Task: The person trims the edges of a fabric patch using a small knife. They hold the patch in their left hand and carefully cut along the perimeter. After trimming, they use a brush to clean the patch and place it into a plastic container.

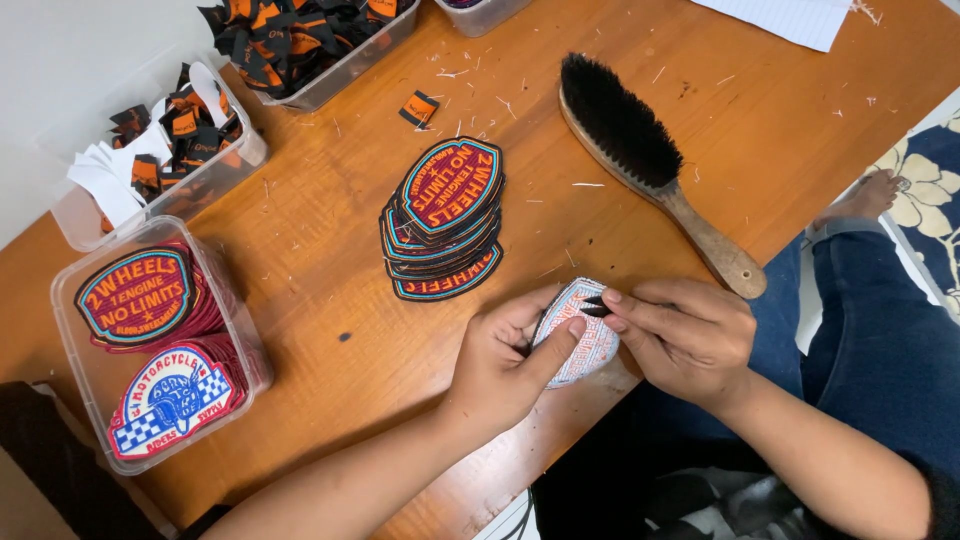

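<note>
My left hand grips an embroidered patch turned pale back side up, thumb pressed on its face, at the near edge of the wooden table. My right hand pinches a small dark tool or tab against the patch's upper edge; what it is cannot be made out. Just beyond the hands lies a fanned stack of maroon shield-shaped patches with blue and orange borders.
A wooden-handled black bristle brush lies at the right. A clear tub at the left holds more patches. Two clear tubs of small black-and-orange labels stand at the back. One loose label and thread scraps lie about. White paper.
</note>
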